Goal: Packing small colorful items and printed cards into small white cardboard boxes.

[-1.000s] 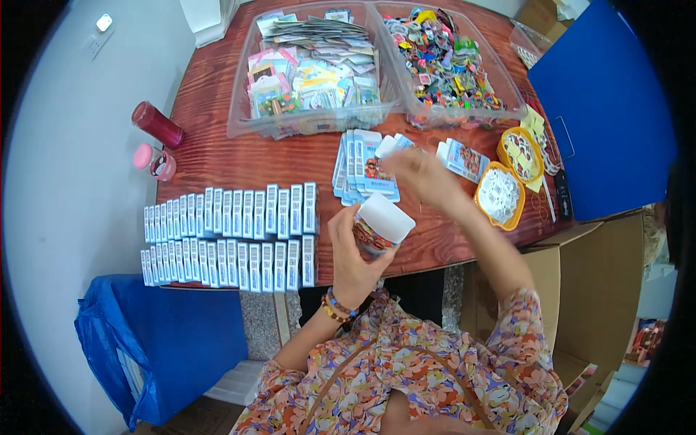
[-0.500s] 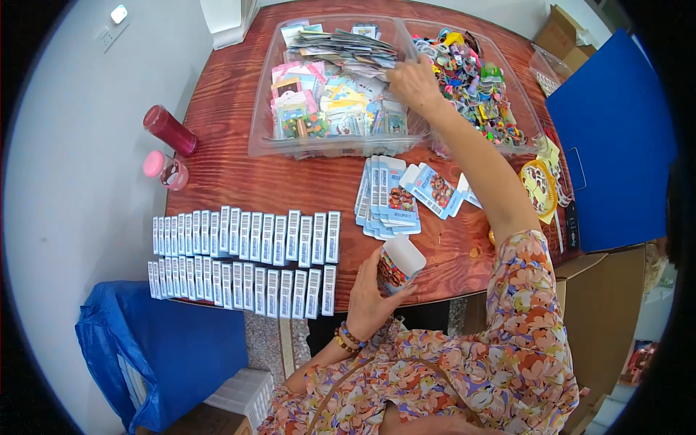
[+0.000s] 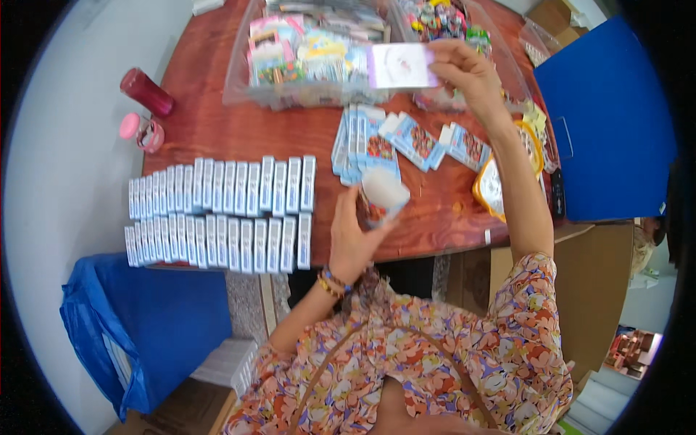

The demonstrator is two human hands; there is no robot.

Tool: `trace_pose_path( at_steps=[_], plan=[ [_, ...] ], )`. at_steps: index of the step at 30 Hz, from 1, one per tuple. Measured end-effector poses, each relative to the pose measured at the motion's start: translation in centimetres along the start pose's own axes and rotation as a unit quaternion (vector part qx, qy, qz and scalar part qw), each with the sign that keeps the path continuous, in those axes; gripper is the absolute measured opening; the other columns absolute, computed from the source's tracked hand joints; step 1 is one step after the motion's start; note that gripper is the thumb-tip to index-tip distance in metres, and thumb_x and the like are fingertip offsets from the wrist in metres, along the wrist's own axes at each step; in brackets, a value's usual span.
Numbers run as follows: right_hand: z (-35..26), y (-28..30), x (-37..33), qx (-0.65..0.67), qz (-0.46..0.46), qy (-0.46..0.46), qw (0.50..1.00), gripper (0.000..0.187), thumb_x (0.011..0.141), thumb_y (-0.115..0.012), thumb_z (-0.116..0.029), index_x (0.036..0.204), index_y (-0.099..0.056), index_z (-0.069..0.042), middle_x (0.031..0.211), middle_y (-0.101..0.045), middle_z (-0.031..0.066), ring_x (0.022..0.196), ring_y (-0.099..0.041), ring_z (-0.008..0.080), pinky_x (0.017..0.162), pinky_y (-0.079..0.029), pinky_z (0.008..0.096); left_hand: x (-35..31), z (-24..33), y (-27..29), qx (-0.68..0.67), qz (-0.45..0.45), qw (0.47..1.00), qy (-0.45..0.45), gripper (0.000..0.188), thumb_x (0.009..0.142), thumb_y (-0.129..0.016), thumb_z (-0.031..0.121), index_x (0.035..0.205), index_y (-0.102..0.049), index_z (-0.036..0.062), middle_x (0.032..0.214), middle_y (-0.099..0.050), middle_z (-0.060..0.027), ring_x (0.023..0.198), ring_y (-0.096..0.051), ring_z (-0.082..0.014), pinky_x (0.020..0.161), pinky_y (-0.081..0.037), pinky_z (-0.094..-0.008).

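Note:
My left hand [image 3: 351, 235] is closed round a small blue printed carton [image 3: 383, 199], held upright near the table's front edge with its pale top flap raised. Between thumb and fingers of my right hand [image 3: 467, 72] is a white card with purple side edges [image 3: 402, 65], lifted in front of the clear plastic bin [image 3: 341, 94]. That bin holds several small packets and cards [image 3: 312, 54]. Flat blue cartons [image 3: 370, 145] lie overlapped on the table beyond my left hand, and more flat ones [image 3: 417, 141] are fanned out to their right.
Two rows of filled-out blue-white cartons [image 3: 232, 188] stand at the left front. Behind them are a red bottle [image 3: 147, 92] and a pink-lidded jar [image 3: 143, 133]. A second bin of colourful trinkets [image 3: 500, 43], yellow-rimmed containers [image 3: 489, 192] and a blue panel [image 3: 609, 123] are at right.
My right hand has come out of the packet bin toward me and right, now with a white card in it. My left hand still holds the carton. The whole view has shifted.

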State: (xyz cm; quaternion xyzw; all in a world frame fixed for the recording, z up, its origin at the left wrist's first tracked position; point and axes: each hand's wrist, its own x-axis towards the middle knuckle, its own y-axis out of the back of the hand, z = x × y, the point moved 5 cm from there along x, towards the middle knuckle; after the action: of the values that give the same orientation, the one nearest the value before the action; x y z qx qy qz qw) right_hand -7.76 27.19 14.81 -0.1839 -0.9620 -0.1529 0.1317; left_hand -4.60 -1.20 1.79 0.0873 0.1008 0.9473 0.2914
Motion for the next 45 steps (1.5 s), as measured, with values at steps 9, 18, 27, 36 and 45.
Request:
trace_pose_path(
  at_steps=[9,18,27,36,45],
  plan=[
    [-5.8,-1.9,-12.2,-0.152,-0.09,-0.043,0.983,0.026,0.09,-0.063,0.004,0.115,-0.068,0.0,0.099,-0.069,0.0017,0.089,-0.063,0.0082,0.076,-0.05,0.024,0.5,1.4,-1.2,0.09,-0.022,0.989,-0.113,0.079,0.075,-0.085,0.018,0.139,-0.043,0.0005,0.124,-0.054,-0.0194,0.113,-0.057,-0.038,0.093,-0.05,-0.0442],
    [-6.3,-2.1,-13.8,-0.293,-0.205,-0.036,0.933,0.024,0.087,-0.065,0.001,0.11,-0.067,-0.001,0.088,-0.071,0.0121,0.077,-0.068,0.0185,0.069,-0.052,0.0305,-0.7,3.1,-2.4,0.207,-0.066,0.954,-0.207,0.09,0.068,-0.085,0.009,0.146,-0.038,0.0023,0.13,-0.049,-0.0203,0.121,-0.049,-0.0387,0.1,-0.046,-0.0464],
    [-3.9,-4.9,-14.8,-0.335,-0.217,0.012,0.917,0.045,0.084,-0.066,-0.003,0.128,-0.056,-0.006,0.082,-0.069,0.0147,0.072,-0.067,0.0329,0.066,-0.052,0.0398,-0.4,3.1,-3.1,0.188,-0.073,0.956,-0.215,0.093,0.066,-0.086,0.009,0.146,-0.039,0.0033,0.13,-0.049,-0.0199,0.12,-0.051,-0.0388,0.097,-0.048,-0.0456],
    [-4.8,-3.7,-15.8,-0.401,-0.159,0.02,0.902,0.024,0.085,-0.066,-0.009,0.109,-0.07,-0.007,0.071,-0.067,0.0168,0.067,-0.067,0.0358,0.06,-0.053,0.0415,0.5,3.3,-3.9,0.176,-0.054,0.963,-0.197,0.088,0.069,-0.086,0.012,0.144,-0.041,0.0031,0.127,-0.051,-0.0208,0.117,-0.052,-0.0398,0.097,-0.047,-0.0453],
    [1.6,10.0,-7.4,-0.342,0.038,-0.054,0.937,0.023,0.094,-0.062,-0.017,0.108,-0.072,-0.002,0.082,-0.071,0.0079,0.065,-0.066,0.0124,0.057,-0.053,0.0306,-0.5,1.5,-4.6,0.159,-0.088,0.968,-0.17,0.085,0.071,-0.085,0.018,0.143,-0.042,-0.0011,0.125,-0.053,-0.0225,0.114,-0.053,-0.0412,0.098,-0.045,-0.0462]
  ],
)
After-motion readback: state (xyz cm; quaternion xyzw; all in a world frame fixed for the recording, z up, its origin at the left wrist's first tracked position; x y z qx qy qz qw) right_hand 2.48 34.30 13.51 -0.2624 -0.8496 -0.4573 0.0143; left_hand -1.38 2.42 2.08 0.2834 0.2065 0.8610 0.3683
